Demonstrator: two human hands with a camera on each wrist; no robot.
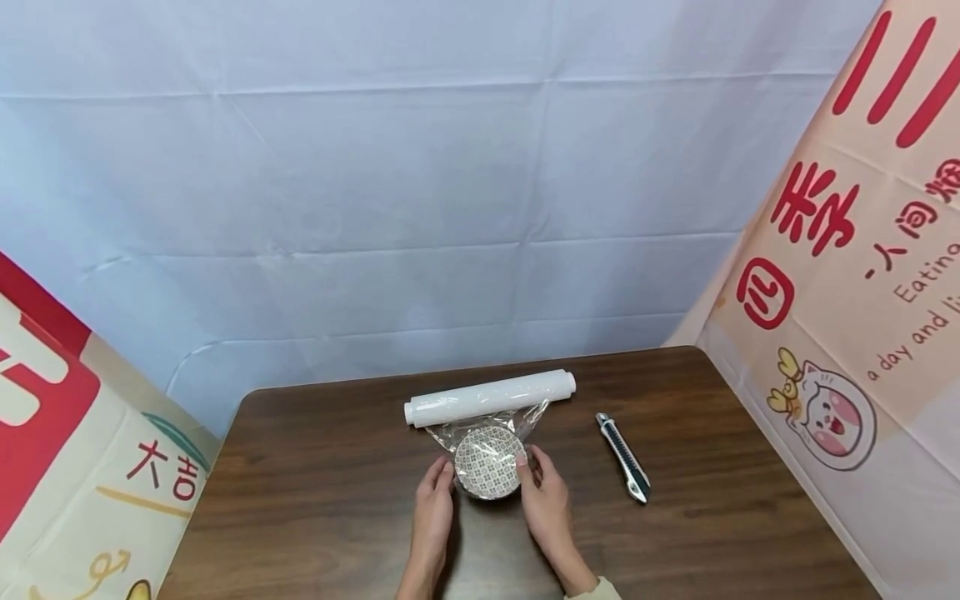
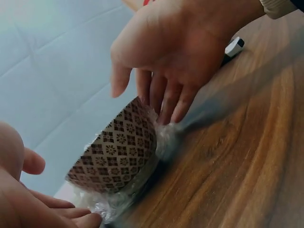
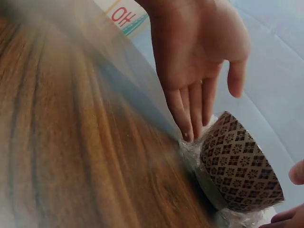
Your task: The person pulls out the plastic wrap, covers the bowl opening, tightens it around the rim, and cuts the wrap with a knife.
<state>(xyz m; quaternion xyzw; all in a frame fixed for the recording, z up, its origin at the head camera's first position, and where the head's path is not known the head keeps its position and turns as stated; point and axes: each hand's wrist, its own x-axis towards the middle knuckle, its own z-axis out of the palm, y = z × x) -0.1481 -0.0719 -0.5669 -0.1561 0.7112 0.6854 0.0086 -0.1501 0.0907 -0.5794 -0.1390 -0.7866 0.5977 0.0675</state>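
A small bowl (image 1: pixel 489 463) with a dark floral diamond pattern stands upright on the table under clear plastic wrap (image 1: pixel 527 419). Crumpled film gathers around its lower side in the left wrist view. My left hand (image 1: pixel 433 510) is at the bowl's left side, its straight fingers touching the film in the right wrist view. On the opposite side, my right hand (image 1: pixel 546 505) has straight fingers against the film and bowl wall, with the thumb held apart. A white roll of plastic wrap (image 1: pixel 491 398) lies just behind, its film running to the bowl.
A silver and black utility knife (image 1: pixel 624 458) lies on the brown wooden table (image 1: pixel 315 492), to the right of my right hand. Pale cloth (image 1: pixel 375 208) hangs behind the table. Printed cloths (image 1: pixel 847 333) with red lettering hang at both sides.
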